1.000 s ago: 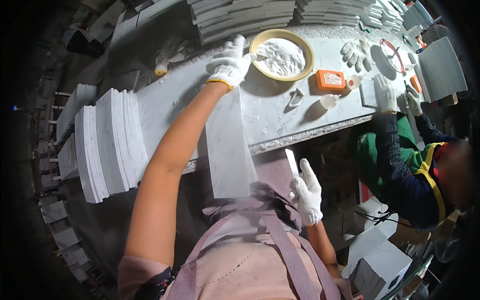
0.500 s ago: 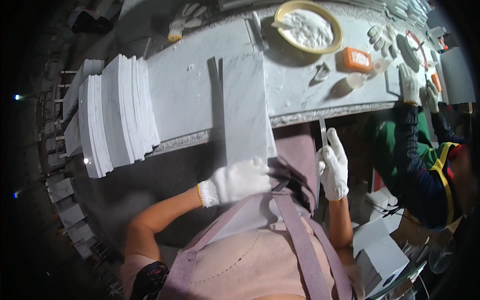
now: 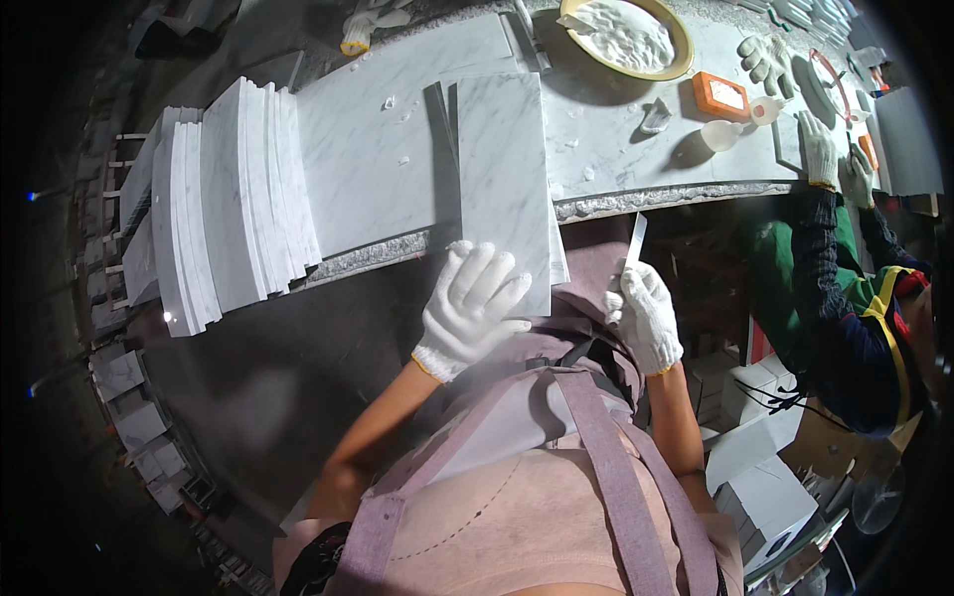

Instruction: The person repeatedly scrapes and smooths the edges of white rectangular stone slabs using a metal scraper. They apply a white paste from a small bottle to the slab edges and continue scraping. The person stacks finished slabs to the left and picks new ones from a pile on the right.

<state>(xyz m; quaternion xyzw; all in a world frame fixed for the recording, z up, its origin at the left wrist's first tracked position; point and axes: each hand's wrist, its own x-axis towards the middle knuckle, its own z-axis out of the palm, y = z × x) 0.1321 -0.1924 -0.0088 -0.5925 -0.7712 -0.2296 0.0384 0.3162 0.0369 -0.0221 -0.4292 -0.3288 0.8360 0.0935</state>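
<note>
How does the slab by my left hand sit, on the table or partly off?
Partly off: the slab has its far end over the table, while its near end juts past the edge.

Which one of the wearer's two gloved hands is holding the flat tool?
The right hand: its fingers are closed around the flat tool. The left hand is open, fingers spread, beside the overhanging slab.

no readable text
only candidate: pale label [image 3: 729,95] on the orange box [image 3: 707,91], beyond the grip of the right hand [image 3: 648,316] and off to its right; marks too small and blurred to read.
</note>
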